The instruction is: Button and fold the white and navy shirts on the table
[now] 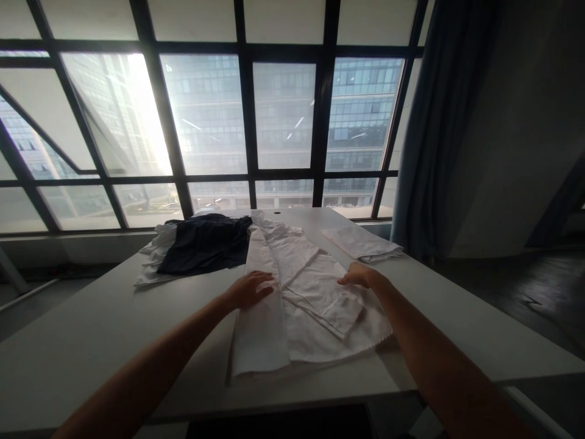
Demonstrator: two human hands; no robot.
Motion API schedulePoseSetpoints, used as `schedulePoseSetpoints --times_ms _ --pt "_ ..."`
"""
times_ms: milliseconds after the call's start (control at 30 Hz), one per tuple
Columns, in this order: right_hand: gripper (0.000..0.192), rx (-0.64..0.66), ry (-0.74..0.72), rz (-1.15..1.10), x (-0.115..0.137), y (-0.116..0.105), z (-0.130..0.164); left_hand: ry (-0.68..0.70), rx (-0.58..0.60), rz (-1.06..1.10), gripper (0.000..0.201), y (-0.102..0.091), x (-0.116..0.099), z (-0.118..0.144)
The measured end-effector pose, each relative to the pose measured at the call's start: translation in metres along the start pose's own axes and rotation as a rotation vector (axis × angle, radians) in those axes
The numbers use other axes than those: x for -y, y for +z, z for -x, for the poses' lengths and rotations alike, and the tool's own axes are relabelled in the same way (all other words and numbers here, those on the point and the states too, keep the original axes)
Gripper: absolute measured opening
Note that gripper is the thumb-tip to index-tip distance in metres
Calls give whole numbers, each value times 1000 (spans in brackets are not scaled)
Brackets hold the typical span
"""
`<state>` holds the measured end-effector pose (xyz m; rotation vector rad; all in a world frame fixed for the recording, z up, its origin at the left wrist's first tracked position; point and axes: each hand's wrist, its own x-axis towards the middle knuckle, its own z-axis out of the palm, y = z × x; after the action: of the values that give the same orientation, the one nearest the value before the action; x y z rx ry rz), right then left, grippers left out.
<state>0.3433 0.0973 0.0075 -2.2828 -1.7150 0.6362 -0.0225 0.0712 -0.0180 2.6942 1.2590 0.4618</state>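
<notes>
A white shirt [311, 289] lies on the table [91, 329] between a dark garment [205, 244] and a folded white cloth [359, 242]. The left hand [251, 289] rests on it, fingers extended; whether the right hand [360, 275] grips its fabric, I cannot tell.

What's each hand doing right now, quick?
Left hand: open, on the shirt.
Right hand: at the shirt's edge; can't tell if it's gripping.

Lit at left by sunlight [147, 103] through a dark-framed window [205, 116] facing a glassy building [361, 116], with one pane [50, 116] tilted open. Furnished with a white surface [86, 341]. Edged at right by a blue curtain [434, 134], shadowy wall [512, 122] and dark floor [512, 292].
</notes>
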Motion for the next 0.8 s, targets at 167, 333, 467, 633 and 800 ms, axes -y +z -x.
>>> schedulePoseSetpoints --times_ms 167,333,467,633,800 --pt "30 219 -171 -404 19 -9 26 -68 81 -68 57 17 25 -4" --pt "48 269 -394 -554 69 13 55 -73 65 -77 54 26 28 -4" --pt "46 326 -533 -551 102 55 71 -63 45 -78 55 27 29 -5" --pt "54 468 -563 -557 115 95 81 -42 11 -82 53 28 30 -5" --pt "64 410 -614 -511 114 96 83 -61 24 -58 51 24 25 -5"
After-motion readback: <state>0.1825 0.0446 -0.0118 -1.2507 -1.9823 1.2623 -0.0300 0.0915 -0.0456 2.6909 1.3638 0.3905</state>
